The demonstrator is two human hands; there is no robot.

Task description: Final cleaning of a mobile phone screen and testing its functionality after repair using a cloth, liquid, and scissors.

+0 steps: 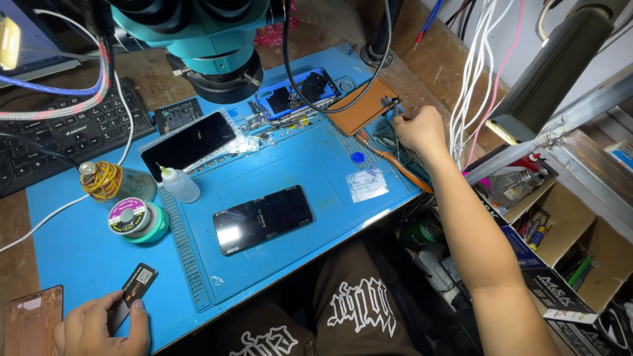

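At the lower left of the frame, the left hand (99, 327) is pinching a small, flat black part (137, 285) with a pale label, thumb and fingers closed on its lower end while its top is lying over the blue mat (316, 171). Just left of that hand, a reddish translucent phone case (31, 318) is resting on the brown desk edge.

At the upper right, the right hand (420, 128) is curling into a loose fist over a cluster of thin metal tools (390, 104); whether the fingers are clamping one, I cannot tell.

In the middle of the mat a glossy black phone (264, 218) is lying face up. Up and left, a second dark screen (188, 144) is sitting in crinkled clear wrap, beside a white squeeze bottle (178, 184). A round solder spool (129, 216) is standing at the left. A teal microscope (211, 39) is hanging over the top centre, above an opened blue phone frame (297, 93) and a tan rectangular pad (362, 107).
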